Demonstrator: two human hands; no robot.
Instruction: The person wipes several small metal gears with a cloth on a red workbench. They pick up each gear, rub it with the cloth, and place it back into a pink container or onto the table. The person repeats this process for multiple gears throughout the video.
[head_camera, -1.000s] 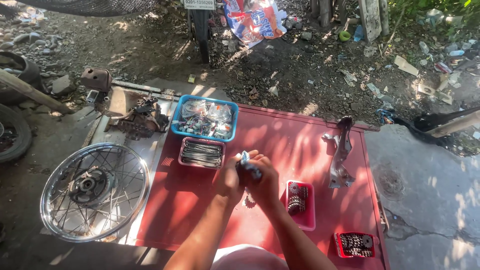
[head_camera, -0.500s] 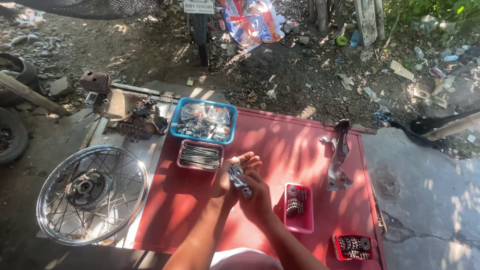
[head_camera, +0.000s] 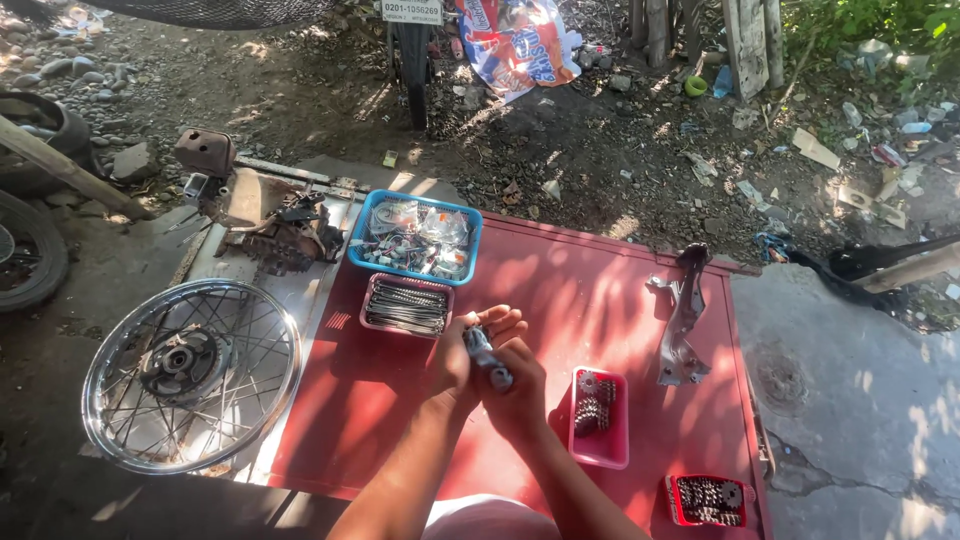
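Note:
Both my hands meet over the middle of a red metal sheet (head_camera: 560, 290) lying on the ground. My left hand (head_camera: 470, 355) and my right hand (head_camera: 515, 395) together grip a small grey metal part (head_camera: 487, 358) that pokes out between them. Just behind my hands sits a small pink tray of metal spokes (head_camera: 406, 304). To the right of my right hand stands a pink tray of small gears (head_camera: 598, 415).
A blue tray of bagged small parts (head_camera: 415, 238) lies at the back of the sheet. A grey metal bracket (head_camera: 683, 315) rests at the right, a red tray of gears (head_camera: 706, 498) near the front right corner. A spoked wheel (head_camera: 190, 372) lies left; rusty parts (head_camera: 270, 225) behind it.
My hands have shifted slightly toward me and turned the metal part, which now points down to the right between them. The view has moved a little.

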